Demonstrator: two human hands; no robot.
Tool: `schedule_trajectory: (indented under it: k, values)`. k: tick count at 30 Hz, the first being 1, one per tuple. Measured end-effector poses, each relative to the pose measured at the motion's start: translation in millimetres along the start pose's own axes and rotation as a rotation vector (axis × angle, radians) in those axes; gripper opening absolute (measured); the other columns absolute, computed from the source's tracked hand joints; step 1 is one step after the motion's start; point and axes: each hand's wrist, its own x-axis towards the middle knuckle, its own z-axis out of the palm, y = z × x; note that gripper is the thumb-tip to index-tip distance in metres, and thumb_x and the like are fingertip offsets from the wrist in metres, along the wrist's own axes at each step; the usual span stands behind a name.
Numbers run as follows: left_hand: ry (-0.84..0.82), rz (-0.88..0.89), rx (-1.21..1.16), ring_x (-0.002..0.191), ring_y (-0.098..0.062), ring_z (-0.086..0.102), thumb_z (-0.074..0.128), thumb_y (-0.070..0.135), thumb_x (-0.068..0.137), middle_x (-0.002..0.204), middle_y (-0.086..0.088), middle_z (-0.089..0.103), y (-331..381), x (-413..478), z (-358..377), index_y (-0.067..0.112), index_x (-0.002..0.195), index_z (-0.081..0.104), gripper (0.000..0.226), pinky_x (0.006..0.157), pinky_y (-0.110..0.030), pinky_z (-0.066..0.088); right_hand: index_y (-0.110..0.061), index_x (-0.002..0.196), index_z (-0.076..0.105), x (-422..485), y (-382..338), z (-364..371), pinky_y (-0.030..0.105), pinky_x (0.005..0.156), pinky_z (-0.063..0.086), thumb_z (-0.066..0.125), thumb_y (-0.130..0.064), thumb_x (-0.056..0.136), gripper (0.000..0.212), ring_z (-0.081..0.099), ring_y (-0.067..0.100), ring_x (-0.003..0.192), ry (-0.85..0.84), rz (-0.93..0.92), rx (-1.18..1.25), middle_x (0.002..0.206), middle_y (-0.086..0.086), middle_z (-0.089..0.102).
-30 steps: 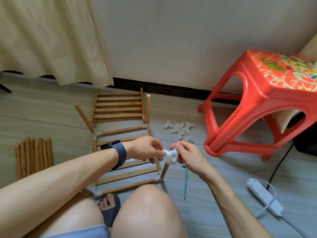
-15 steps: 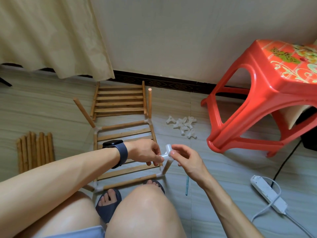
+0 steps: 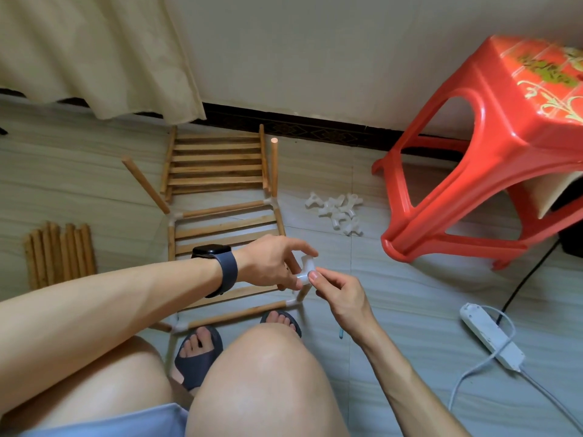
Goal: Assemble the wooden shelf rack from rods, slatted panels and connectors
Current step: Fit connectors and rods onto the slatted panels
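A partly built rack (image 3: 227, 228) lies on the floor: wooden rods and white corner connectors frame a slatted panel, with upright rods at its corners. At its near right corner a short rod (image 3: 303, 293) stands up with a white plastic connector (image 3: 306, 269) on its top. My left hand (image 3: 274, 260) and my right hand (image 3: 336, 287) both pinch this connector from either side. A second slatted panel (image 3: 217, 162) lies beyond, by the wall. Several loose white connectors (image 3: 339, 212) are heaped to the right. A bundle of spare rods (image 3: 60, 253) lies at the left.
A red plastic stool (image 3: 492, 159) stands at the right. A white power strip (image 3: 490, 337) with its cable lies on the floor at lower right. A thin blue stick (image 3: 340, 334) lies behind my right forearm. A curtain (image 3: 94, 52) hangs at upper left. My knees and sandalled feet (image 3: 197, 354) fill the foreground.
The view has tilted down and the hands sit slightly lower. The white connector has gone from held between both hands to seated on top of the upright rod.
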Motion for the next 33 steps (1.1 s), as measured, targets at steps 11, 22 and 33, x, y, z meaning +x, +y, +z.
schedule_trajectory:
  k: [11,22,33]
  values:
    - [0.060,0.008,0.144,0.101,-0.006,0.069,0.078,0.035,0.085,0.114,0.006,0.074,8,-8,13,0.028,0.148,0.046,0.071,0.093,-0.025,0.050,-0.032,0.085,0.076,-12,1,-1,0.031,0.059,0.047,0.054,-0.039,0.100,0.028,0.045,0.005,0.057,-0.004,0.013,-0.134,0.056,-0.012,0.047]
    - [0.072,0.011,0.170,0.093,-0.005,0.070,0.077,0.037,0.086,0.119,0.004,0.072,8,-17,14,0.032,0.150,0.043,0.072,0.089,-0.022,0.055,-0.048,0.058,0.055,-21,-8,1,0.023,0.055,0.029,0.048,-0.038,0.104,0.047,0.037,0.005,0.054,-0.009,-0.041,-0.239,0.051,-0.014,0.041]
    - [0.094,-0.103,0.007,0.093,-0.003,0.065,0.056,0.055,0.096,0.112,0.008,0.071,6,-5,-13,0.032,0.134,0.060,0.045,0.086,-0.022,0.051,-0.047,0.095,0.077,-3,6,-9,0.031,0.087,0.055,0.046,-0.066,0.093,0.036,0.067,0.006,0.102,-0.110,0.103,-0.027,0.104,-0.003,0.076]
